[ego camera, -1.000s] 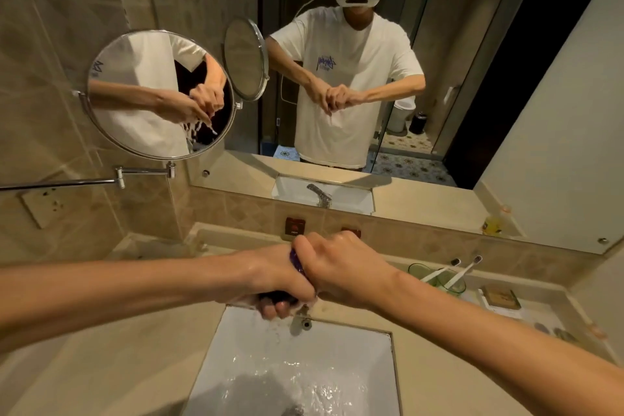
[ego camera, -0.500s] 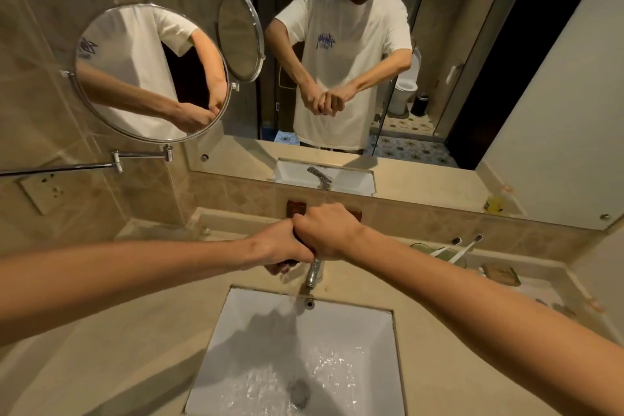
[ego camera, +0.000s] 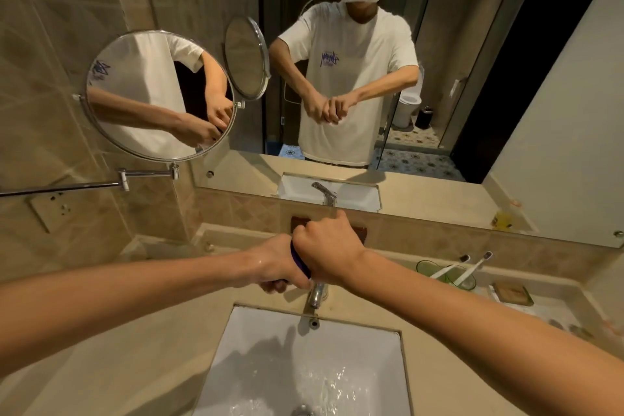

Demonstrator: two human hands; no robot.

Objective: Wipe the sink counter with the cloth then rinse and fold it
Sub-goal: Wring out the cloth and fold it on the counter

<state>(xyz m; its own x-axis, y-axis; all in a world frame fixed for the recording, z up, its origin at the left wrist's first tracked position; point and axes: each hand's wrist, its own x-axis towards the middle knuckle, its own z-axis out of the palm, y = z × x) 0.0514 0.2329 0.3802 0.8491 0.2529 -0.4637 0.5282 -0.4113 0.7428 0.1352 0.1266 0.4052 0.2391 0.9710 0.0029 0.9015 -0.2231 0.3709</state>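
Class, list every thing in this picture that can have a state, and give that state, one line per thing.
cloth: bunched and twisted between both fists
left hand: closed on the cloth, wet
right hand: closed on the cloth
faucet: no stream visible at the spout
sink: wet, water rippling near the drain
round mirror: swung out on its arm
toothbrushes: standing in green cups

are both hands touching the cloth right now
Touching. The head view shows the left hand and right hand clenched fist to fist around the dark purple cloth, a strip of it showing between them.
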